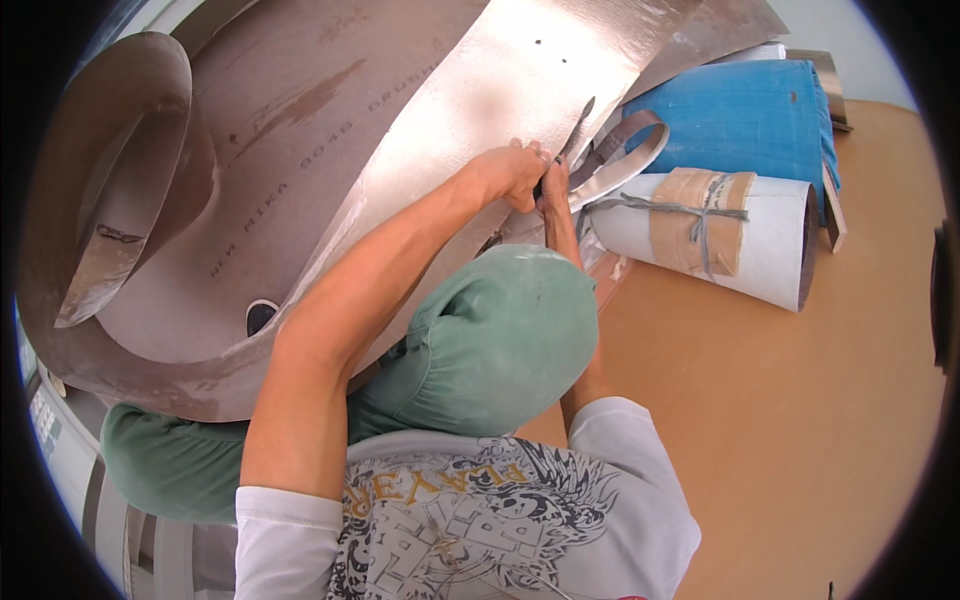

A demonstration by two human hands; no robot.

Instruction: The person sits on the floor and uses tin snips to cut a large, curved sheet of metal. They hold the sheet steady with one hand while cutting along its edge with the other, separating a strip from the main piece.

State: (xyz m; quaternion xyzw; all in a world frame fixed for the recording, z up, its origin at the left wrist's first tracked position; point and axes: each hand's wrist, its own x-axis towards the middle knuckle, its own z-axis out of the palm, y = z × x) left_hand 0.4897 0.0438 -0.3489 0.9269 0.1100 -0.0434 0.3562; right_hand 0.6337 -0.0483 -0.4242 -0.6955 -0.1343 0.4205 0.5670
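A dark, long-bladed pair of shears [578,130] lies against the edge of a large glossy laminate sheet [470,110], its blade tip pointing away from me. My left hand [514,175] is closed at the handle end. Right beside it, my right hand [555,188] is also closed around the dark handle; my knee hides part of that forearm. How the two hands share the grip cannot be made out. A narrow strip [625,160] of the same material curls off the sheet's right edge, next to the blade.
The sheet's brown underside [300,150] spreads left and rolls up into a loop [130,170]. My bent green-trousered knee [515,335] rises below my hands. To the right lie a tied white roll [780,240] and a blue-covered bundle [725,120] on the tan floor [760,420].
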